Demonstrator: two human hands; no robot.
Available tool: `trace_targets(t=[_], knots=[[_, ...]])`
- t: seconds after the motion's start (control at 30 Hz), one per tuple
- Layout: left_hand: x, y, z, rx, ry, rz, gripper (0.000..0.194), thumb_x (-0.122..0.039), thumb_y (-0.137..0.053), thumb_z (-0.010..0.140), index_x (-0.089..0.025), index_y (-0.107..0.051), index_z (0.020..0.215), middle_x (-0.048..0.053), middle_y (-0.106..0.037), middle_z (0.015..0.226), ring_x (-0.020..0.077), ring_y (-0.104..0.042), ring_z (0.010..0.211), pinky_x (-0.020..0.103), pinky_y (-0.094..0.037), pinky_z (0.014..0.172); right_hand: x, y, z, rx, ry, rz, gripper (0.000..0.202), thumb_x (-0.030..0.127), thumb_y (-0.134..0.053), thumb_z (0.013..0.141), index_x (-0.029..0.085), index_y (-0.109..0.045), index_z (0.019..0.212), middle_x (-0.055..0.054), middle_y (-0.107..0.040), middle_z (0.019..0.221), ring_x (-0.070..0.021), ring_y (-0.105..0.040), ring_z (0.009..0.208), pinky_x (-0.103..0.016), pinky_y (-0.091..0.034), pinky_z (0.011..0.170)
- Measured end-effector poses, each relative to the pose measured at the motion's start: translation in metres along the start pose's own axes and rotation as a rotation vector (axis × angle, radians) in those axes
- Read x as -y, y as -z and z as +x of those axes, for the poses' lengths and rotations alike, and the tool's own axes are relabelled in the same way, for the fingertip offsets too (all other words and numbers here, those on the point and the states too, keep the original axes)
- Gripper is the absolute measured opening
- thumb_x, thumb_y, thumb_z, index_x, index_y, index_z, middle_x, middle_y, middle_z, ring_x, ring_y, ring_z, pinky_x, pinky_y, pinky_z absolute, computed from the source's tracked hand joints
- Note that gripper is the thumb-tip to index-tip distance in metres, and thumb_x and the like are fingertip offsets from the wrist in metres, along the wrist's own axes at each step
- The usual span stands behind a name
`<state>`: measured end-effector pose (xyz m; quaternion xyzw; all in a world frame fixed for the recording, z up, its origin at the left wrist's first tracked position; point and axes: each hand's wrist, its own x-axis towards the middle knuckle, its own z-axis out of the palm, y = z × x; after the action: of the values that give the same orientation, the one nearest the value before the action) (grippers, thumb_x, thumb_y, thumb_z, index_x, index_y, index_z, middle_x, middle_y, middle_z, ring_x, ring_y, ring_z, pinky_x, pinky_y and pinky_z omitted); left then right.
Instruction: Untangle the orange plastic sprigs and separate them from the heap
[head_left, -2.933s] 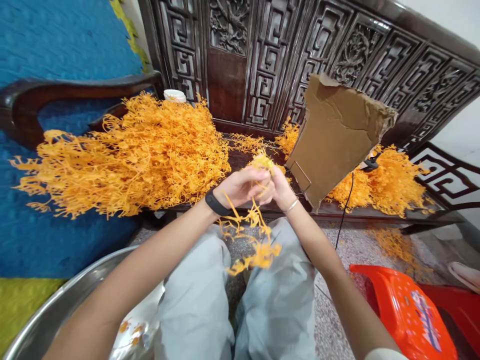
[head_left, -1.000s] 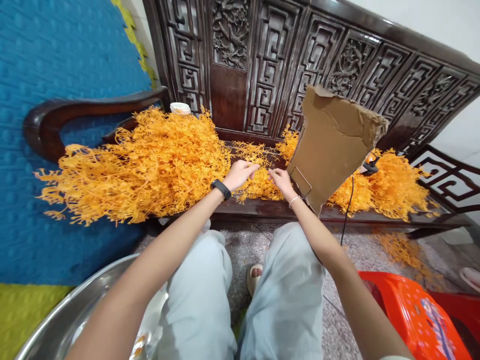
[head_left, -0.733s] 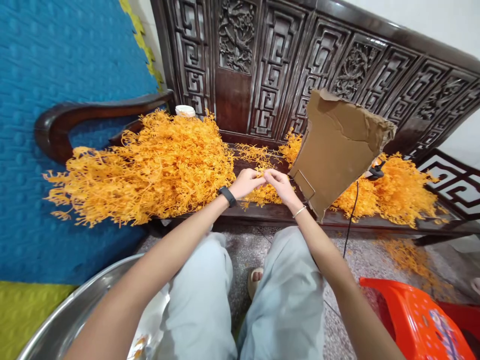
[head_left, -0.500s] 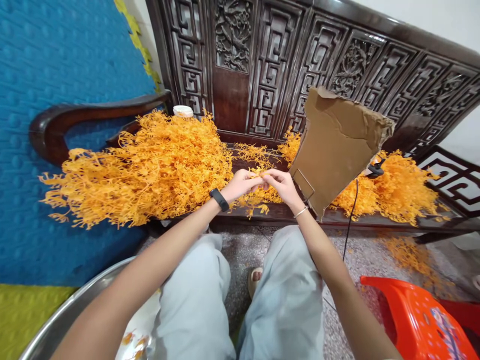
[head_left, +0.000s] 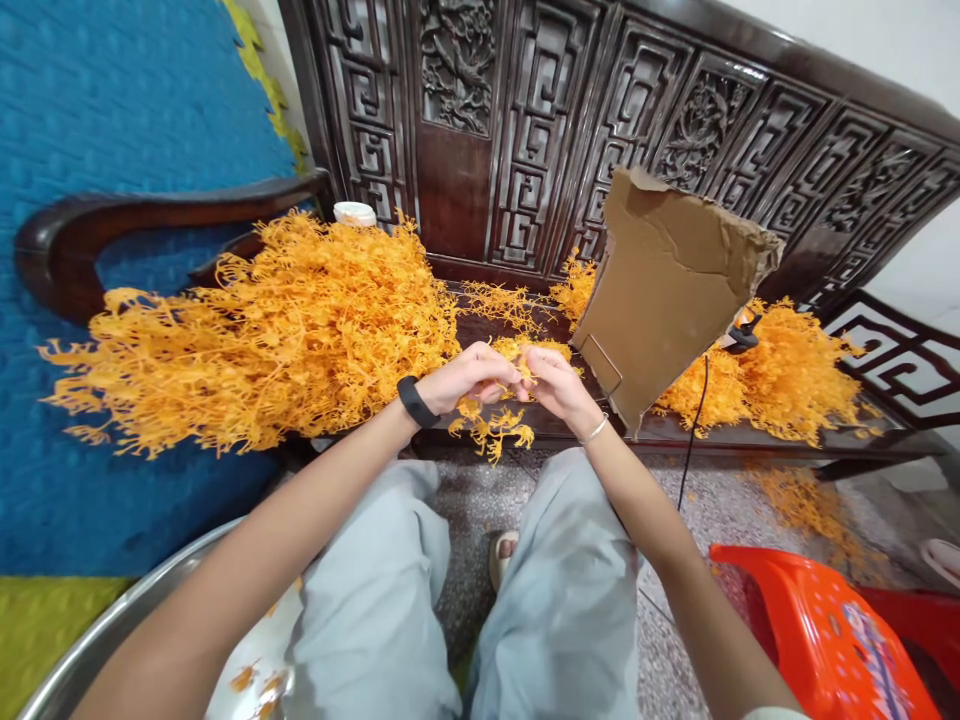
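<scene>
My left hand (head_left: 476, 376) and my right hand (head_left: 553, 384) meet over the front of the dark wooden bench (head_left: 547, 425). Both have their fingers closed around a small piece of orange plastic sprig (head_left: 527, 372); the exact grip is partly hidden by the fingers. Another orange branching sprig (head_left: 493, 430) hangs below my left hand at the bench edge. Left of my hands lies a big heap of orange plastic sprigs (head_left: 300, 340). Loose sprigs (head_left: 510, 303) are scattered on the seat behind my hands.
An upright cardboard sheet (head_left: 667, 290) stands right of my hands, with more orange sprigs (head_left: 795, 375) beyond it. A black cable (head_left: 694, 430) hangs down there. A metal basin (head_left: 97, 640) is at lower left, a red plastic stool (head_left: 825, 620) at lower right. A white container (head_left: 355, 213) stands behind the heap.
My hands have shifted slightly down and keep working close together. The orange sprig below my left hand now hangs lower and farther out. The view has moved slightly.
</scene>
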<state>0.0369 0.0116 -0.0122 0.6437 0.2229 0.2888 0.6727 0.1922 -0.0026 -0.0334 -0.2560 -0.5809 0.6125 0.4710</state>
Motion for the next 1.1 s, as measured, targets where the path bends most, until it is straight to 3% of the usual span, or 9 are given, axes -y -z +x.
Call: trace_targets(t=[0.13, 0.3, 0.43, 0.53, 0.63, 0.83, 0.93, 1.03, 1.1], knots=[[0.005, -0.008, -0.007, 0.042, -0.005, -0.166, 0.038, -0.026, -0.059, 0.059, -0.015, -0.042, 0.027, 0.001, -0.042, 0.027, 0.0034, -0.028, 0.027, 0.024, -0.013, 0.037, -0.003, -0.004, -0.002, 0.056, -0.040, 0.030, 0.048, 0.059, -0.068, 0.064, 0.018, -0.046, 0.057, 0.005, -0.044, 0.047, -0.0060, -0.044, 0.040, -0.021, -0.038, 0.044], [0.015, -0.015, -0.015, 0.055, -0.036, -0.289, 0.035, -0.025, -0.060, 0.055, -0.014, -0.044, 0.026, 0.005, -0.056, 0.037, 0.0026, -0.030, 0.027, 0.023, -0.013, 0.036, -0.010, -0.003, -0.005, 0.197, -0.117, 0.056, 0.047, 0.059, -0.065, 0.067, 0.018, -0.047, 0.056, 0.004, -0.046, 0.045, -0.0069, -0.043, 0.038, -0.022, -0.036, 0.044], [0.016, -0.011, -0.017, 0.090, -0.062, -0.355, 0.043, -0.029, -0.059, 0.056, -0.016, -0.034, 0.023, -0.001, -0.030, 0.022, 0.0035, -0.026, 0.024, 0.024, -0.015, 0.035, -0.010, -0.009, -0.004, 0.210, -0.056, 0.092, 0.051, 0.061, -0.063, 0.069, 0.019, -0.040, 0.050, 0.003, -0.043, 0.042, -0.0078, -0.040, 0.039, -0.023, -0.036, 0.045], [0.016, -0.012, -0.014, 0.092, -0.106, -0.415, 0.050, -0.033, -0.057, 0.059, -0.018, -0.026, 0.023, -0.003, -0.016, 0.021, 0.0036, -0.023, 0.024, 0.025, -0.018, 0.036, -0.004, -0.015, -0.002, 0.085, 0.051, 0.120, 0.057, 0.065, -0.061, 0.067, 0.020, -0.031, 0.049, 0.004, -0.036, 0.042, -0.0094, -0.039, 0.043, -0.024, -0.039, 0.048], [0.018, -0.019, -0.007, 0.080, -0.084, -0.309, 0.047, -0.035, -0.059, 0.062, -0.017, -0.033, 0.027, -0.004, -0.023, 0.025, 0.0038, -0.027, 0.027, 0.024, -0.017, 0.038, -0.001, -0.011, 0.004, -0.105, 0.048, 0.101, 0.051, 0.065, -0.057, 0.071, 0.021, -0.037, 0.057, 0.004, -0.035, 0.049, -0.0100, -0.038, 0.047, -0.023, -0.040, 0.050], [0.037, -0.023, 0.013, -0.056, 0.091, 0.163, 0.051, -0.048, -0.045, 0.079, -0.017, -0.044, 0.040, -0.004, -0.032, 0.031, 0.0052, -0.028, 0.031, 0.023, -0.020, 0.041, -0.020, 0.046, 0.023, -0.595, 0.081, -0.235, 0.033, 0.052, -0.046, 0.084, 0.019, -0.054, 0.086, 0.002, -0.040, 0.061, -0.0096, -0.041, 0.056, -0.021, -0.040, 0.055], [0.046, -0.012, 0.016, -0.043, 0.128, 0.515, 0.045, -0.042, -0.042, 0.081, -0.017, -0.047, 0.044, -0.003, -0.035, 0.033, 0.0081, -0.033, 0.035, 0.024, -0.025, 0.044, -0.033, 0.077, 0.023, -0.788, -0.040, -0.537, 0.025, 0.038, -0.046, 0.085, 0.017, -0.052, 0.096, 0.000, -0.052, 0.069, -0.0096, -0.049, 0.063, -0.020, -0.043, 0.059], [0.051, 0.003, 0.015, -0.113, 0.092, 0.857, 0.034, -0.035, -0.043, 0.078, -0.017, -0.050, 0.049, 0.000, -0.048, 0.045, 0.0116, -0.044, 0.048, 0.025, -0.027, 0.050, -0.038, 0.098, 0.015, -0.829, -0.121, -0.661, 0.022, 0.031, -0.047, 0.081, 0.016, -0.053, 0.097, 0.000, -0.055, 0.070, -0.0103, -0.054, 0.064, -0.019, -0.043, 0.060], [0.052, 0.013, 0.013, -0.144, 0.113, 0.916, 0.028, -0.036, -0.044, 0.077, -0.019, -0.048, 0.055, -0.001, -0.049, 0.046, 0.0129, -0.046, 0.050, 0.025, -0.027, 0.051, -0.039, 0.109, 0.008, -0.794, -0.171, -0.700, 0.019, 0.028, -0.051, 0.077, 0.015, -0.056, 0.091, 0.001, -0.056, 0.066, -0.0104, -0.054, 0.061, -0.019, -0.043, 0.058]])
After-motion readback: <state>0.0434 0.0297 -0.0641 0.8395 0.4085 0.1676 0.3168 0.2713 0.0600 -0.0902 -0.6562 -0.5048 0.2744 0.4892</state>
